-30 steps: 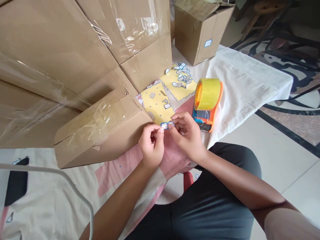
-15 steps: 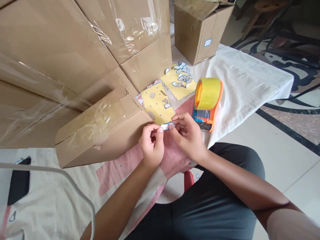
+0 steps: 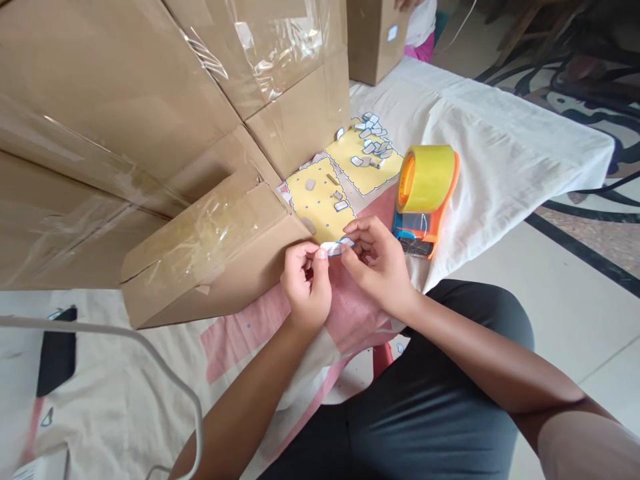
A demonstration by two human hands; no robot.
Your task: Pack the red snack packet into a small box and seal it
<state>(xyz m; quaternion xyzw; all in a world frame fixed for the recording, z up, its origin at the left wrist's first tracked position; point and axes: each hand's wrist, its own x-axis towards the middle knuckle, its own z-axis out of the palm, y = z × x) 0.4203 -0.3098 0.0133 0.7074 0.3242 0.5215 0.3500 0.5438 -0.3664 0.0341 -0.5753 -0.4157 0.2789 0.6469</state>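
Observation:
Between thumb and curled fingers, my left hand pinches one end of a small white sticker-like piece with blue edging. My right hand has its thumb against the other end, its index finger raised a little. Just beyond the fingers lies a yellow sheet carrying a few small pale pieces. A second yellow sheet behind it bears a pile of white and grey pieces. Right of my right hand stands an orange and blue tape dispenser with a roll of yellow tape.
Large taped cartons form a wall at the left and back. A smaller carton lies close to my left hand. Another person's hand touches a carton at the back. A grey cable curves across the lower left.
Another person has come into view at the back, and the carton there has shifted away. My view has moved slightly; my hands keep nearly the same hold on the white piece.

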